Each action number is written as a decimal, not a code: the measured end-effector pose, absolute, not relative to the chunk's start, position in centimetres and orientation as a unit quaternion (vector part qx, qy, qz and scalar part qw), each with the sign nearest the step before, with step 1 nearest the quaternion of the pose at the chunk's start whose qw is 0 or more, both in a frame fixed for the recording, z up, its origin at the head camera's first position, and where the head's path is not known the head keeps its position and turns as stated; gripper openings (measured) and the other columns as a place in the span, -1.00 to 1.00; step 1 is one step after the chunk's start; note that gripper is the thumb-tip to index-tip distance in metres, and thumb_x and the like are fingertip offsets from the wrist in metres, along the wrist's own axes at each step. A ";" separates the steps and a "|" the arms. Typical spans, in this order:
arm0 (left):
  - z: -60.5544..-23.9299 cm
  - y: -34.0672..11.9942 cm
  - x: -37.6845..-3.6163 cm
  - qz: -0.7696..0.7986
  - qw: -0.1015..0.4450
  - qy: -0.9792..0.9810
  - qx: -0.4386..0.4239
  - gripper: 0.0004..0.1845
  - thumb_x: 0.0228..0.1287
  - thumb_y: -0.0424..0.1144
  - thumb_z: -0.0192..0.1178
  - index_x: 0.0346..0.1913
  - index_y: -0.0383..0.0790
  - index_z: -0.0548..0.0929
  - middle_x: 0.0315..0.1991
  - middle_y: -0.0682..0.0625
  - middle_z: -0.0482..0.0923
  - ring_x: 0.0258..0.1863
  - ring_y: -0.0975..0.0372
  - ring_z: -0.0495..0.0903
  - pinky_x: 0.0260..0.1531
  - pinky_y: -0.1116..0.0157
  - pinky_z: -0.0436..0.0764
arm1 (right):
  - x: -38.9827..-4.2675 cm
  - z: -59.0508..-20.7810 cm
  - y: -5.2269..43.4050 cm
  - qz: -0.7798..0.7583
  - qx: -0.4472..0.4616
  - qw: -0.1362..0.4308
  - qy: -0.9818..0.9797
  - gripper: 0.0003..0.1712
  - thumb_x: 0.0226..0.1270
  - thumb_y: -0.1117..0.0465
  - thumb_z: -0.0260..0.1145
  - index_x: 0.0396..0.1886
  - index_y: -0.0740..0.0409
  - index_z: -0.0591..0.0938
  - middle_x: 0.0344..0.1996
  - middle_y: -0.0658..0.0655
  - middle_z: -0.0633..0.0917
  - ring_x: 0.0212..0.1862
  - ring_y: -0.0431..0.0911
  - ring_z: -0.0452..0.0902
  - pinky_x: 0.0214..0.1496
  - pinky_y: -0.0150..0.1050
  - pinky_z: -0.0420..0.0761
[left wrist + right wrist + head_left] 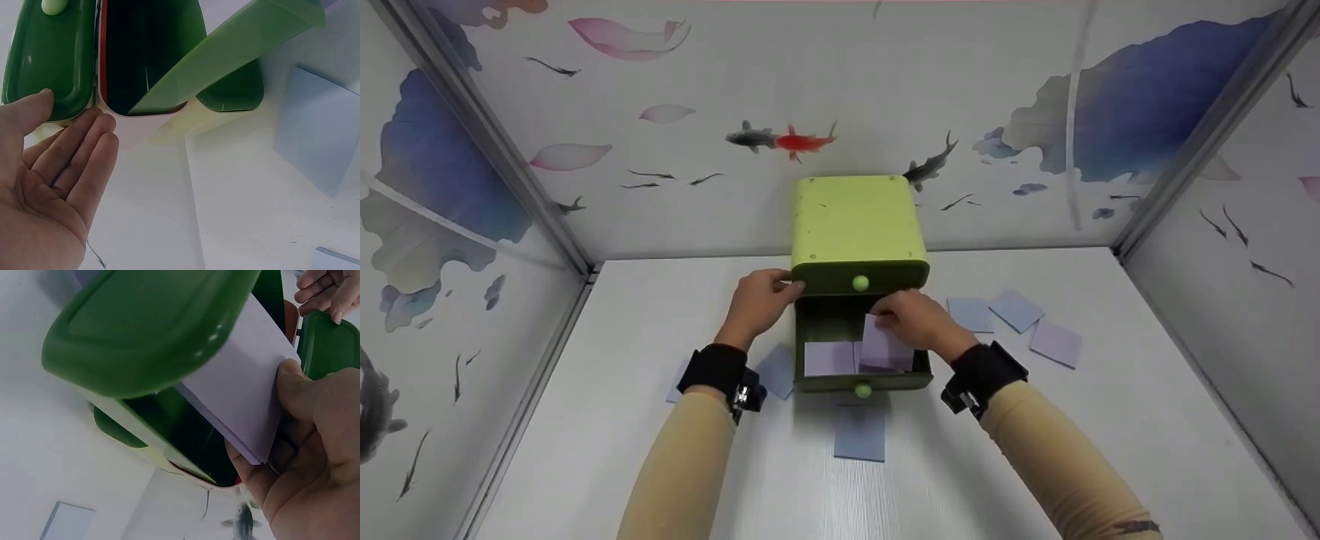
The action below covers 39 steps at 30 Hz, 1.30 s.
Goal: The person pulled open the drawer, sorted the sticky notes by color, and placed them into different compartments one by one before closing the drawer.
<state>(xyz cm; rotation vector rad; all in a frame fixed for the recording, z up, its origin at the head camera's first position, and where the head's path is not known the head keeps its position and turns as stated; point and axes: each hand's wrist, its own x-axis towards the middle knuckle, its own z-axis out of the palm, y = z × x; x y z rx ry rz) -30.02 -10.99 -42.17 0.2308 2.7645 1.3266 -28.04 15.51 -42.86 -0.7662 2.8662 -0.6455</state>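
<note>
Paper point(883, 346) pinched in right hand point(915, 324) over drawer point(825, 381); left hand point(757, 302) flat against cabinet point(855, 225).

Both forearms are extended forward from the lower edge of the head view, each clad in a tan sleeve and banded at the wrist by a black strap. The left hand point(757, 301) is held out ahead of its wrist, palm turned inward; its fingers point(84, 149) are seen nearly straight and close together, with the thumb set apart from them, and nothing is enclosed by them. The right hand point(916, 321) is angled inward and downward, its back turned up toward the head camera. Its thumb point(297, 391) is pressed flat against the curled fingers in a pinch. The two hands are kept near each other but apart.
</note>
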 end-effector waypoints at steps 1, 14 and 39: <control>-42.2 -11.0 -30.0 0.431 0.034 0.899 0.076 -0.51 0.39 -0.02 0.14 0.23 -0.27 0.56 0.01 -0.15 0.70 -0.01 0.08 0.69 0.09 0.07 0.57 | -28.1 -42.9 15.4 -0.211 -0.254 0.055 0.942 -0.75 0.40 0.29 0.22 -0.01 0.16 0.73 -0.06 0.16 0.76 -0.03 0.04 0.68 0.05 -0.02 0.61; -42.0 -10.9 -29.9 0.426 0.033 0.900 0.082 -0.50 0.39 -0.03 0.15 0.24 -0.30 0.55 0.03 -0.18 0.69 0.00 0.06 0.70 0.09 0.06 0.58 | -28.5 -44.7 14.6 -0.194 -0.252 0.114 0.941 -0.75 0.39 0.27 0.25 -0.02 0.14 0.74 -0.06 0.12 0.76 -0.10 -0.04 0.67 0.03 -0.08 0.63; -41.9 -11.0 -30.0 0.424 0.033 0.902 0.080 -0.52 0.38 -0.05 0.16 0.22 -0.29 0.57 0.04 -0.18 0.68 0.01 0.06 0.69 0.08 0.07 0.59 | -28.1 -46.6 13.0 -0.132 -0.213 0.023 0.968 -0.91 0.22 0.15 0.43 -0.40 0.02 0.81 -0.42 -0.05 0.77 -0.38 -0.17 0.64 -0.24 -0.12 0.65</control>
